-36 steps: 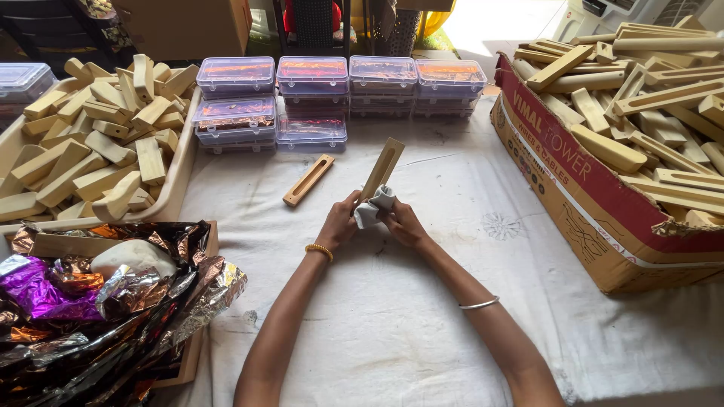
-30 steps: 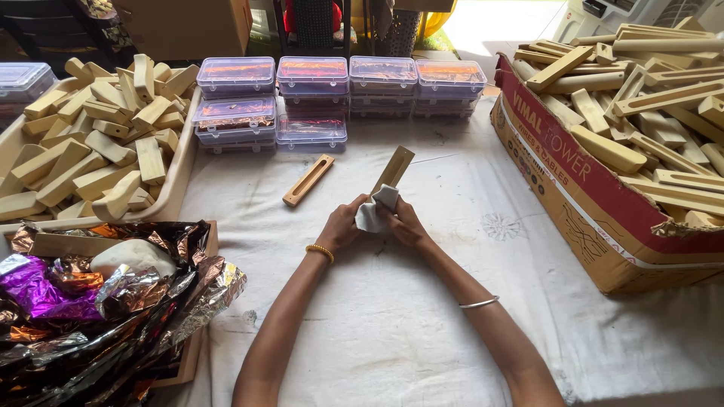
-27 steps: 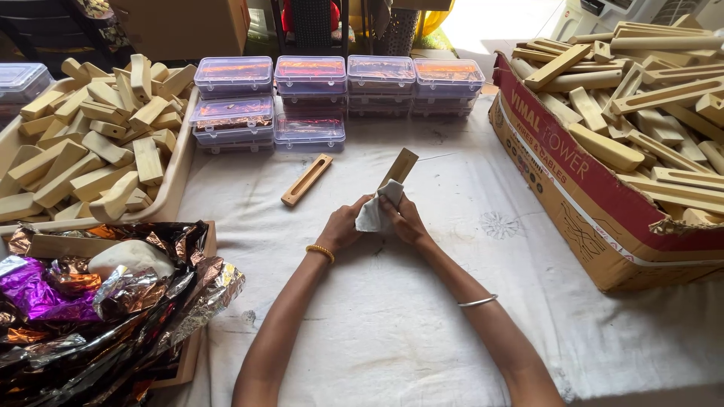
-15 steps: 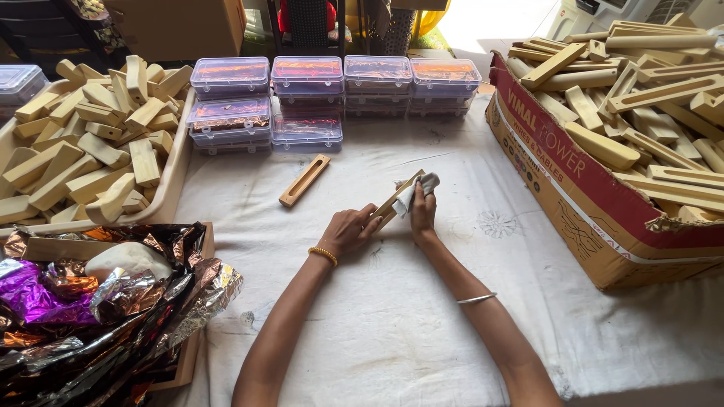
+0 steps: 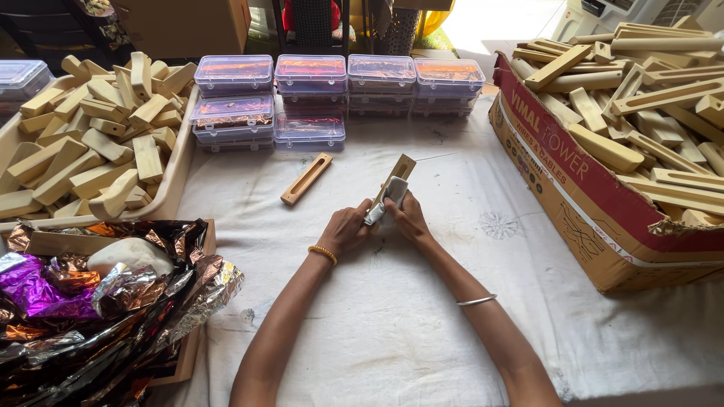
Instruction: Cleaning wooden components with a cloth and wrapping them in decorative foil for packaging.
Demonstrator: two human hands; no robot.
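My left hand (image 5: 345,227) grips the near end of a long slotted wooden piece (image 5: 401,169) that points away from me over the white cloth. My right hand (image 5: 403,214) presses a small grey-white cloth or pad (image 5: 392,192) against the piece's lower part. Both hands meet at the middle of the table. A second slotted wooden piece (image 5: 306,179) lies loose on the cloth just to the left.
A tray (image 5: 175,181) of wooden blocks sits at the left, a cardboard box (image 5: 579,197) of slotted wooden pieces at the right. Stacked clear plastic cases (image 5: 311,74) line the far side. Crinkled foil wrappers (image 5: 90,301) fill a box at near left.
The right hand slid the pad out toward the far end of the wooden piece, then drew it back to the near part. The left hand kept its hold.
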